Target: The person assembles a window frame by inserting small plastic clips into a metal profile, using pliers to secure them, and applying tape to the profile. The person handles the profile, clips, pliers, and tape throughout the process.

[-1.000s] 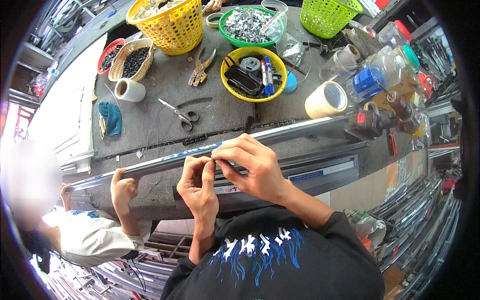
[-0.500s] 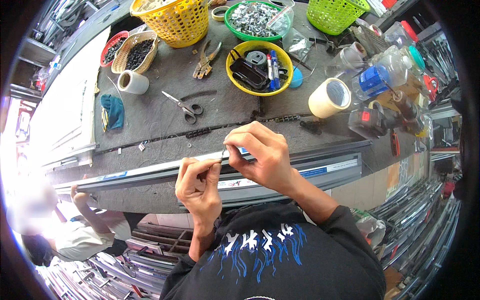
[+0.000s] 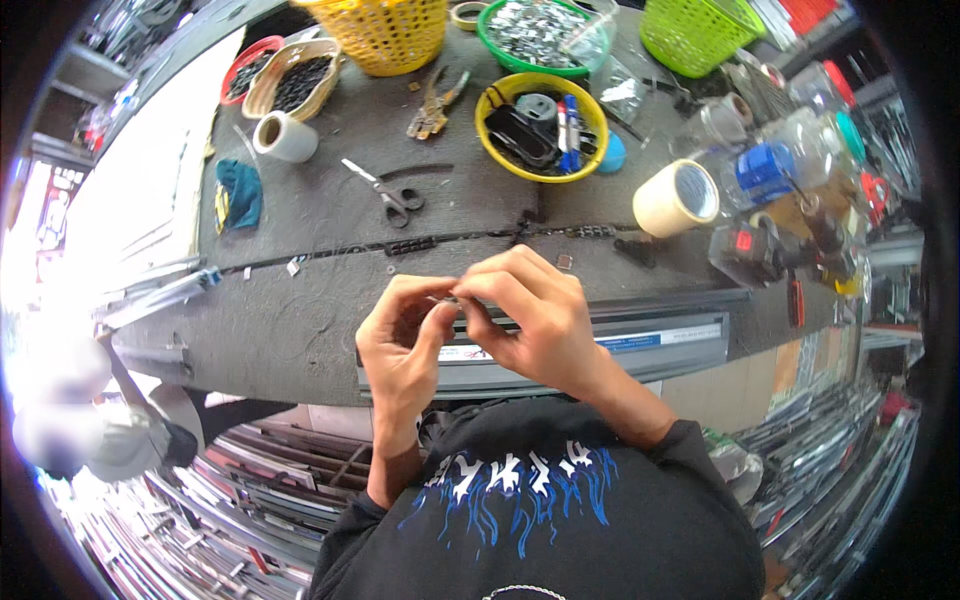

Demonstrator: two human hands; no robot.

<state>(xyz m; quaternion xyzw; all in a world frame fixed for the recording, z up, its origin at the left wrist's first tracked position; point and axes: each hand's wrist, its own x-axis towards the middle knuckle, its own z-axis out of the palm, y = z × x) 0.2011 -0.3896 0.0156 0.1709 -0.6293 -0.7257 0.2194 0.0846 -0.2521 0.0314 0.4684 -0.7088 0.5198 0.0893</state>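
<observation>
My left hand [image 3: 400, 335] is closed, its thumb and index finger pinching near a small thin dark piece [image 3: 449, 299]. Meeting it from the other side, my right hand [image 3: 535, 312] is also closed, fingertips pressed at the same spot. The piece is mostly covered by the fingers, and its kind cannot be made out. Both hands are over the front part of the dark worktable [image 3: 310, 330]. Below and to the right of them lie grey metal profiles [image 3: 690, 335] with a blue and white label strip.
Behind the hands lie scissors [image 3: 395, 203], pliers [image 3: 432, 115], and a yellow basket [image 3: 545, 176] with markers. A tape roll [image 3: 665, 200], a cordless drill [image 3: 745, 250] and plastic bottles [image 3: 770, 170] crowd the right. Another person [image 3: 140, 430] stands at the left beside profile ends [image 3: 165, 297].
The long profile that crossed the table has gone from in front of me toward the left, where the other person has shifted. My hands have come closer together. The view has turned slightly.
</observation>
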